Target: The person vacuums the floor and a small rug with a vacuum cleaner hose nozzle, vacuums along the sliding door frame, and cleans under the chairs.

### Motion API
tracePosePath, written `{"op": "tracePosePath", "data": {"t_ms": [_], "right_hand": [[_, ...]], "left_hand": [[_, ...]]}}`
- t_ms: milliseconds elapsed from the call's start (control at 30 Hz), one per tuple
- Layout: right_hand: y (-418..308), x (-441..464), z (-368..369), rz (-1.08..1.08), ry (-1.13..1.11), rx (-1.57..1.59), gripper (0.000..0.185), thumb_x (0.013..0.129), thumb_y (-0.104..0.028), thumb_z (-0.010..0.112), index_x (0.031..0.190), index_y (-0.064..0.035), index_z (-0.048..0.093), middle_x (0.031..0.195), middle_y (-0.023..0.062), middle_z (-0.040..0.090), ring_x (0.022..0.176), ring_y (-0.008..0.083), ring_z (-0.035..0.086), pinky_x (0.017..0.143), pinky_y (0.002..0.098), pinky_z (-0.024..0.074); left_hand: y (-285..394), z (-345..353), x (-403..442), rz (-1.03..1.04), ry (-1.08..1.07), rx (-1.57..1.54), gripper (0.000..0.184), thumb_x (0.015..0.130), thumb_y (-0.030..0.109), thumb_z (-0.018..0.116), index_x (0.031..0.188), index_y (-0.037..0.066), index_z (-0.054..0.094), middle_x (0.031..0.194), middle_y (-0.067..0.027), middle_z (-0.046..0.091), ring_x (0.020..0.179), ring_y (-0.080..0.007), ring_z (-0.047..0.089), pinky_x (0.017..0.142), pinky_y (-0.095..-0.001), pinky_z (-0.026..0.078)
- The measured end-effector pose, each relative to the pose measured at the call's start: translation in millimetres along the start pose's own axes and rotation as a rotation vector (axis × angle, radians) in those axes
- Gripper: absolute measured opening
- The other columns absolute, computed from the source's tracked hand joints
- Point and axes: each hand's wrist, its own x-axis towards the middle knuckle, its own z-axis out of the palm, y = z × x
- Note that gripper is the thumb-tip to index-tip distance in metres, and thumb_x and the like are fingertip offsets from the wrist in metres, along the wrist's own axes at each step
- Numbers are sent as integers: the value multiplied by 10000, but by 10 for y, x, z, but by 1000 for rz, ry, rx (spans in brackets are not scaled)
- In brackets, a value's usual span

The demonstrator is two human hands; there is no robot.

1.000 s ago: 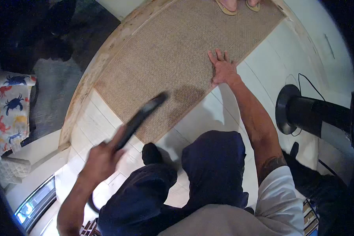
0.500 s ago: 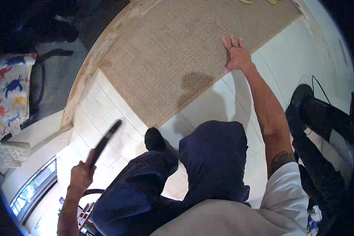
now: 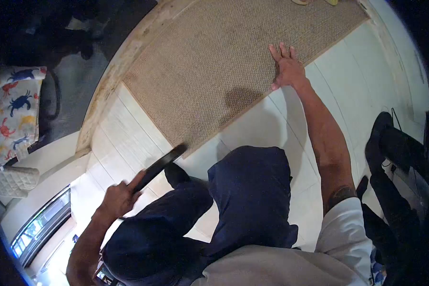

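My left hand (image 3: 118,199) is wrapped round one end of a long, narrow black tool (image 3: 159,166), whose kind I cannot make out. The tool's far end lies over the near corner of a tan woven mat (image 3: 190,76); whether it touches the weave is unclear. My right hand (image 3: 289,69) rests with fingers spread on the mat's near right edge, holding nothing.
White plank flooring (image 3: 128,121) surrounds the mat, and a worn wooden edge (image 3: 110,71) curves along its far left side. A crab-print cloth (image 3: 16,112) hangs at the left. At the right is another person's dark-clad leg (image 3: 391,190). My knees (image 3: 252,190) are bent close to the mat.
My left hand has swung the black tool right and up, from over the planks to the mat's corner. My right hand stays in place. The other person's foot at the right has shifted slightly.
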Motion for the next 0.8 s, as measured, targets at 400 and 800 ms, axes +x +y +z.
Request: {"op": "tracePosePath", "data": {"t_ms": [400,800], "right_hand": [[-69,-14,-70,3,6,15,1456,436,-263,980,1602,-344,112,1683,81,121,1525,417,135,1101,713,321],[-44,30,-37,-4,6,-29,1503,375,-270,987,1604,-336,124,1683,82,121,1514,450,141,1110,697,328]], "left_hand": [[417,-761,490,3,175,-121,775,943,276,653,1592,256,230,814,-247,646,727,-426,663,712,-508,556],[-980,311,-599,-332,223,-15,759,943,306,647,1591,256,254,726,-215,635,645,-384,657,626,-509,543]]}}
